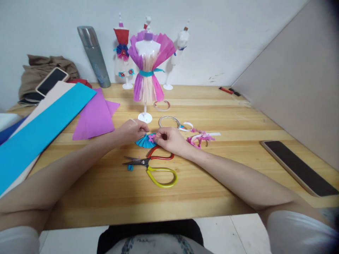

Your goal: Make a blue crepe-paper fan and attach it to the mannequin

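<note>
A blue pleated paper fan [144,141] lies on the table between my hands, with a small pink paper flower [151,138] on its upper right part. My right hand [170,139] pinches at the flower's right edge, thumb and forefinger together. Just above the fan, my left hand [135,129] is closed with its fingers curled down; whatever they hold is hidden. Below the fan lie scissors [144,162] with one red and one yellow handle, blades a little apart, pointing left. A blue paper scrap [130,168] sits beside the blades.
A mannequin in a pink and cream paper dress [147,76] stands behind my hands, other mannequins behind it. Tape rolls [169,117] and pink scraps [202,137] lie nearby. Blue paper [50,130], purple paper [95,120] and a bottle [96,60] are left, a phone [299,167] right.
</note>
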Demonstrator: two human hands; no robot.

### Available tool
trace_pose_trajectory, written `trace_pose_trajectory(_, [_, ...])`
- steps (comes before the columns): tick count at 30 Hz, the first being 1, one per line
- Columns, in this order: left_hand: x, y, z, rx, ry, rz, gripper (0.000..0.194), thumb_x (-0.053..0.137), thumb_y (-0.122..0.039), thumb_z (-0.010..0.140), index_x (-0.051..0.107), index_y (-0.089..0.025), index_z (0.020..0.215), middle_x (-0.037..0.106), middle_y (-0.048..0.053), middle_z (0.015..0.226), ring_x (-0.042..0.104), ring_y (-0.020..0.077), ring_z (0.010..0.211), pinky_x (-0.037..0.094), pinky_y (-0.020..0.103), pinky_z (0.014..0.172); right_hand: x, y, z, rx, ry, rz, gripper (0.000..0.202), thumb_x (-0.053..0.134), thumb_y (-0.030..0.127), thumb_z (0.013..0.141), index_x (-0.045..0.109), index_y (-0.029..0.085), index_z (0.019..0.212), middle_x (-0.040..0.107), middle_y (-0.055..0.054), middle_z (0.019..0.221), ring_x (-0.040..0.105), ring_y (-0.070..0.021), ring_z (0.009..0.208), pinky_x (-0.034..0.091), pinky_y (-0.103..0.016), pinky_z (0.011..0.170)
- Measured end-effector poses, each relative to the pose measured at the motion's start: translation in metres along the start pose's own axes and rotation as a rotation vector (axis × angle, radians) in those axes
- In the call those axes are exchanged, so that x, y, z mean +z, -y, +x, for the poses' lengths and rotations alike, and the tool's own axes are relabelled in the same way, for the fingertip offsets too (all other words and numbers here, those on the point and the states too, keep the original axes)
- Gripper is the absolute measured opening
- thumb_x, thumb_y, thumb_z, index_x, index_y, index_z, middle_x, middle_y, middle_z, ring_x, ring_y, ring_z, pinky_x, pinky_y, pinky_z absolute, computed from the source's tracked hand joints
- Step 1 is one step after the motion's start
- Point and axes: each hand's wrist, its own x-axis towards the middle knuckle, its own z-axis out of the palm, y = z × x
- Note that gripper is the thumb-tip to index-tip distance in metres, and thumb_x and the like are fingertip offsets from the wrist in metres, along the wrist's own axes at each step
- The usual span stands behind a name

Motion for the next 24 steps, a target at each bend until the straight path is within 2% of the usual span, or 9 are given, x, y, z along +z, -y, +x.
trace_pose_trajectory(3, [0.002,0.007,0.0,0.08,-0.042,0.074,0.026,0.056,-0.018,0.078,0.078,-0.016,0.093,0.071,0.004,0.077,0.058,0.0152,0.069,0.043,0.025,0.064,0.001,-0.001,0.0,0.012,-0.003,0.049,0.02,0.061,0.019,0.078,0.054,0.018,0.059,0.052,0.003,0.056,0.044,-0.0099,0.055,0.034,-0.024,0.056])
trace_pose_trajectory(6, [0.004,0.013,0.002,0.154,-0.025,0.101,0.026,0.059,-0.016,0.076,0.079,-0.018,0.092,0.071,0.004,0.081,0.059,0.0154,0.072,0.043,0.024,0.066,0.002,-0.002,0.001,0.008,-0.009,0.086,0.021,0.061,0.023,0.08,0.056,0.017,0.061,0.052,0.003,0.056,0.044,-0.0098,0.055,0.034,-0.024,0.056])
trace_pose_trajectory(14, [0.007,0.013,0.007,0.204,-0.013,0.111,0.01,0.067,-0.011,0.073,0.074,-0.016,0.076,0.067,0.001,0.073,0.055,0.012,0.068,0.04,0.022,0.065,0.003,0.002,0.0,0.022,0.021,0.039,0.024,0.06,0.023,0.081,0.052,0.018,0.058,0.052,0.002,0.058,0.045,-0.011,0.057,0.032,-0.026,0.057])
trace_pose_trajectory(20, [0.009,0.016,0.009,0.295,-0.133,0.13,0.004,0.07,-0.012,0.076,0.072,-0.016,0.075,0.07,0.002,0.076,0.058,0.0131,0.071,0.042,0.023,0.067,0.003,0.001,0.001,0.02,-0.072,0.119,0.023,0.06,0.028,0.081,0.053,0.019,0.061,0.05,0.002,0.057,0.043,-0.0107,0.056,0.033,-0.025,0.055])
trace_pose_trajectory(24, [0.01,0.018,0.011,0.266,-0.183,0.126,0.001,0.073,-0.016,0.076,0.073,-0.016,0.075,0.07,0.003,0.076,0.058,0.0129,0.068,0.042,0.023,0.064,0.002,-0.002,0.002,0.001,-0.1,0.135,0.023,0.059,0.029,0.081,0.053,0.019,0.062,0.05,0.003,0.056,0.042,-0.01,0.054,0.033,-0.024,0.054])
